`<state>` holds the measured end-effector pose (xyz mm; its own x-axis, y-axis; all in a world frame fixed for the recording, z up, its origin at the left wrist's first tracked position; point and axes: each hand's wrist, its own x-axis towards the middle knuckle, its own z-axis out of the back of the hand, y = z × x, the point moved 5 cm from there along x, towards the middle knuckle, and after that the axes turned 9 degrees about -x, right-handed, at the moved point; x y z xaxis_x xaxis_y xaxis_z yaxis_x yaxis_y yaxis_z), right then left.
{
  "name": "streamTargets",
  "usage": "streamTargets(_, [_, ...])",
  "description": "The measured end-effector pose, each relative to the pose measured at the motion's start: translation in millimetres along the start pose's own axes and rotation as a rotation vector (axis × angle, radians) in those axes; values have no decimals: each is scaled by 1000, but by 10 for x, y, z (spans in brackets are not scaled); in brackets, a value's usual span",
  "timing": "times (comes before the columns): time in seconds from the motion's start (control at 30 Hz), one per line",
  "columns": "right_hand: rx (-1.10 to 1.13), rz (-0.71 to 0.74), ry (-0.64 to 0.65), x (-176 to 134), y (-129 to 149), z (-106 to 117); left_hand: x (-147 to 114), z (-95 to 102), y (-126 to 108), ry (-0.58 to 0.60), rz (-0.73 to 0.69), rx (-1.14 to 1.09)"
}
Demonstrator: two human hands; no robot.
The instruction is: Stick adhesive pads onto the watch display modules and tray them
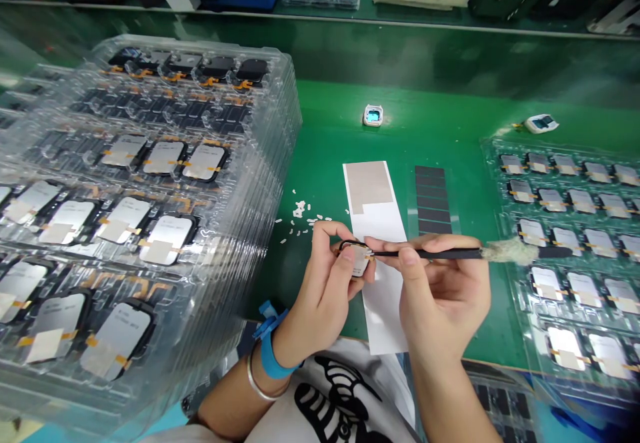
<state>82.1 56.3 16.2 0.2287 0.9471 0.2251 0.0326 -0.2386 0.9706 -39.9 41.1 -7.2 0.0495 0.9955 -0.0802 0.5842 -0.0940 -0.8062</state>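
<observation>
My left hand (327,283) pinches a small display module (360,264) between thumb and fingers. The module has a silver back and a black rim. Black tweezers (445,254) lie in my right hand (440,289), gripped by the thumb and fingers. Their tip touches or nearly touches the module's back near its edge; I cannot tell what is at the tip. A pale fuzzy wrapping (510,251) covers part of the tweezers' rear. Beneath both hands runs a white backing sheet (385,309) with grey adhesive pieces (370,183) at its far end.
A tall stack of clear trays (280,129) with modules stands at left. Another module tray (510,283) lies at right. Black strips (431,196), white scraps (300,209), a small white watch case (373,115) and another white case (541,123) rest on the green mat (330,129).
</observation>
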Motion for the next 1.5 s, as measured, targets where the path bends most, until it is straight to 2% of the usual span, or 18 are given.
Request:
streamTargets(0.5, [-21, -18, -8, -6, -26, 6, 4, -2, 5, -19, 2, 19])
streamTargets(1.0, [55, -21, 86, -2, -37, -37, 12, 40, 5, -41, -54, 124])
streamTargets(1.37, [64, 60, 144, -2, -3, -45, 64, 4, -11, -4, 7, 25])
streamTargets(1.5, [22, 98, 206, -3, 70, 56, 73, 4, -23, -25, 61, 65])
